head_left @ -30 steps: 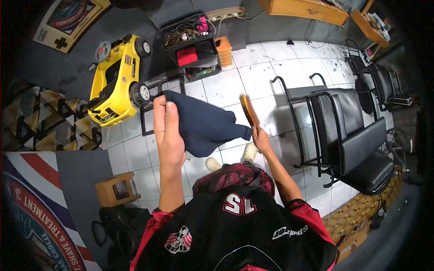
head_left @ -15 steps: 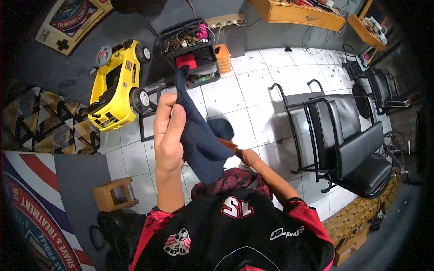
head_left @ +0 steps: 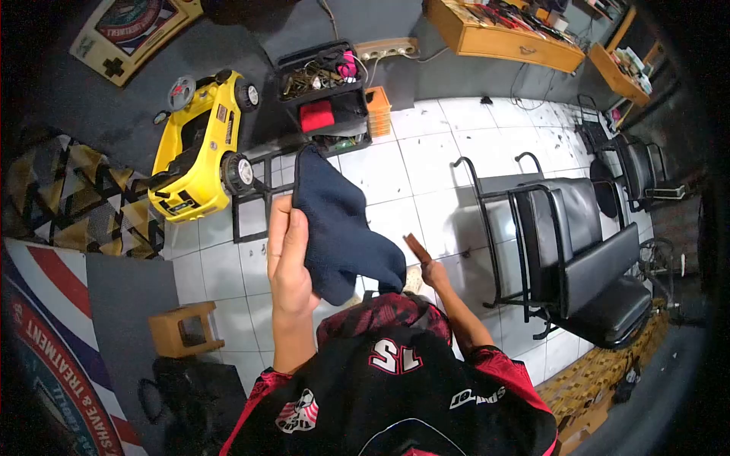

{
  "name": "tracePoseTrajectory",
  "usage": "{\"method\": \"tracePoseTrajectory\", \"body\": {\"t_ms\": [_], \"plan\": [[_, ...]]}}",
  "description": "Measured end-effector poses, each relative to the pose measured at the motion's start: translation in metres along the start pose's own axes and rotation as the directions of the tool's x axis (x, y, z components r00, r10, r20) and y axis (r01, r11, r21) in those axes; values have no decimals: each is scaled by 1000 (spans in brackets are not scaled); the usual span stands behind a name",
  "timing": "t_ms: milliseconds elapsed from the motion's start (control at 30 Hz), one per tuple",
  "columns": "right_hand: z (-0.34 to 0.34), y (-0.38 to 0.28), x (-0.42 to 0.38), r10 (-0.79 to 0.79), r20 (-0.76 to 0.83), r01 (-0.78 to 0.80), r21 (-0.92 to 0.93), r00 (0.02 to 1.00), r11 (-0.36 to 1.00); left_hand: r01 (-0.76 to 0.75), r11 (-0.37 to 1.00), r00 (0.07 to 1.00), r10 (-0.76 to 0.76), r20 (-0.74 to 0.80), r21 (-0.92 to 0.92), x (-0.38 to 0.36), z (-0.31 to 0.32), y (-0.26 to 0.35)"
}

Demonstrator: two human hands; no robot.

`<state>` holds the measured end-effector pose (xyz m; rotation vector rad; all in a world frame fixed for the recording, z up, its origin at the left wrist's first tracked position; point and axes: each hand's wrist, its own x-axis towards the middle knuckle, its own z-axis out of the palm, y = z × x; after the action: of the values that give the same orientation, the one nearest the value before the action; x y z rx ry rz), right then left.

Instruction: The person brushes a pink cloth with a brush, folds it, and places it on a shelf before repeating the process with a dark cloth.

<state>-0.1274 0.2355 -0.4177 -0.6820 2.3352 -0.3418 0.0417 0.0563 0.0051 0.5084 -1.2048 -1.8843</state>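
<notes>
My left hand (head_left: pixel 289 266) is closed, thumb and fingers pinching the left edge of a dark navy cloth (head_left: pixel 338 228). The cloth hangs loosely to the right of the hand, its lower end spreading over my lap. Lower right of it, my right hand (head_left: pixel 435 274) is wrapped around a narrow brown piece that looks like wood (head_left: pixel 415 248). This piece points up and to the left, apart from the cloth. Its exact kind cannot be made out.
A yellow toy car (head_left: pixel 199 144) stands at the left, beside a black tiered rack (head_left: pixel 323 99) of small items. Black padded chairs (head_left: pixel 578 243) occupy the right. A brown stool (head_left: pixel 185 329) is at lower left. Dark bits are scattered on the white tiled floor (head_left: pixel 395 163).
The brown piece and my right hand have come away from the cloth, slightly to the right. The cloth now hangs wider and more unfolded, while my left hand keeps its pinch, slightly lower.
</notes>
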Motion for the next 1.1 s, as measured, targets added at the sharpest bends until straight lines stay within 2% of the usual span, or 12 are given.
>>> {"method": "tracePoseTrajectory", "body": {"t_ms": [100,167,233,300,400,500,567,633,800,867,967,1100], "plan": [[-68,-81,-43,-204,-280,302,375,938,876,53,983,998,-45,-52,178,3,-12,-16],[-122,-143,-94,-293,-305,422,692,906,585,55,950,994,-24,-102,307,7,-9,-25],[-147,-175,-129,-415,-387,558,686,824,468,53,953,992,-16,-123,299,9,-5,-30],[-156,-192,-151,-598,-569,825,389,565,409,-53,921,990,99,-101,385,15,-1,-36],[-133,-194,-142,-669,-379,759,452,639,468,-36,956,983,86,-162,290,20,5,-23],[-65,-140,-71,-815,-79,819,94,573,566,-52,991,982,73,-172,126,20,3,-6],[-11,-79,-32,-568,285,624,-174,772,762,-172,978,949,197,-246,120,24,7,11],[50,9,-2,-444,235,485,-161,865,860,-238,970,932,244,-267,52,23,3,22],[33,22,-18,-159,213,194,-153,964,969,-130,991,905,128,-406,21,16,-26,5],[34,12,-6,-345,57,349,-111,937,930,-46,999,902,29,-431,-27,17,-36,-12],[-47,-96,-46,-267,-164,308,334,950,891,27,974,965,-84,-250,-225,15,-37,-24],[-129,-186,-110,-446,-362,558,685,819,468,55,984,976,-89,-197,-171,13,-35,-45]]}}
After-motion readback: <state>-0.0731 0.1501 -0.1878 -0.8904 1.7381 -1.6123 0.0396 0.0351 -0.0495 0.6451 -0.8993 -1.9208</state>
